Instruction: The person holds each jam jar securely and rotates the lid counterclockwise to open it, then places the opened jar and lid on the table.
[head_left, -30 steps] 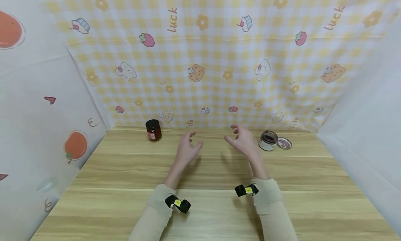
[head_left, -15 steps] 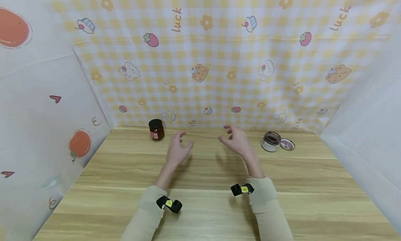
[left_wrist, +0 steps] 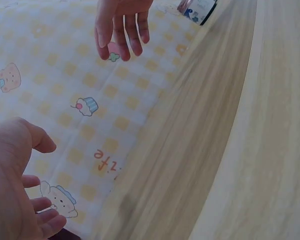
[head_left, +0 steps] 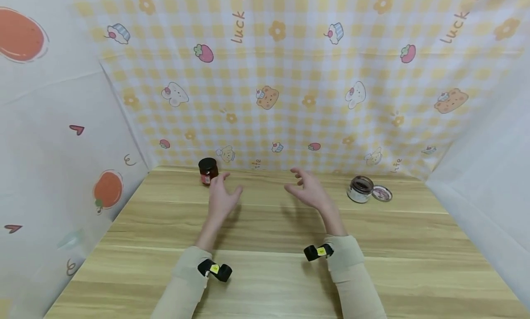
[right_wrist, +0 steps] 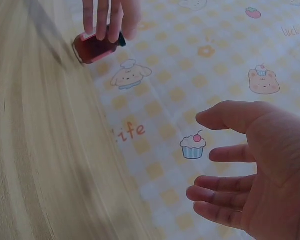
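My left hand [head_left: 221, 200] hovers over the table just in front of a dark red jar with a black lid [head_left: 208, 171], holding nothing, its fingers loosely bent. In the right wrist view that jar [right_wrist: 95, 47] shows partly behind the left fingers; I cannot tell whether they touch it. My right hand [head_left: 311, 191] hangs in the air near the middle with thumb and fingers spread apart, also holding nothing. To its right stands an open glass jar [head_left: 360, 189] with a white label and dark inside. Its round lid [head_left: 382, 193] lies beside it.
The wooden table [head_left: 265, 282] ends at a yellow checked cloth [head_left: 285, 79] hanging behind it. White sheets close off the left side [head_left: 54, 162] and the right side [head_left: 492, 171]. A black wrist camera [head_left: 215, 269] sits on each sleeve.
My left hand has moved left, up to the black-lidded jar. My right hand has shifted slightly left, away from the open jar. The view has turned a little to the left.
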`<state>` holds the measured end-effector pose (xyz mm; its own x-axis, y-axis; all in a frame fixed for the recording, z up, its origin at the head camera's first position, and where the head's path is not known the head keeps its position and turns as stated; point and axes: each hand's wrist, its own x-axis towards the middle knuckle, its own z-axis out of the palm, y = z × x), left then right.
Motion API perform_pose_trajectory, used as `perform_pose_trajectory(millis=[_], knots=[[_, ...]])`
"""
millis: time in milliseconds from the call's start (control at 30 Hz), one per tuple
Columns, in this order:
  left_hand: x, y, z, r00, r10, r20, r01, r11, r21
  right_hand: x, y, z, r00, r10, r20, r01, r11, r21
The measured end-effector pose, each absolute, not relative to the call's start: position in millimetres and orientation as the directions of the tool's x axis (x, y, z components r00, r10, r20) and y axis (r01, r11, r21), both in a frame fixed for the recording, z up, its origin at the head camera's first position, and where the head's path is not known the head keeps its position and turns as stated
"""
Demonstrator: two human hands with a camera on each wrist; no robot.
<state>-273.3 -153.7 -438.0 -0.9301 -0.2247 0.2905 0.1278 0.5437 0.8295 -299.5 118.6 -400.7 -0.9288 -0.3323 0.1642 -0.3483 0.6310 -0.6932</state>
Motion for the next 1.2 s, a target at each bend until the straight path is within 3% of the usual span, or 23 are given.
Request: perform_pose_trajectory(millis=[633,1200], knots=[[-300.5,-197.7,-444.0,-0.824,-0.469,0.318,0.053,0.495,0.867,-301.6,112.9,-400.9,-0.914,-0.359,0.187,-0.384,0.624,-0.681],[-327.5,-229.8,-445.1,-0.898,-0.367,0.242,0.001,0.549,0.836,-300.8,109.6,-401.2,-0.91,-0.382,0.163,-0.39,0.65,-0.652]])
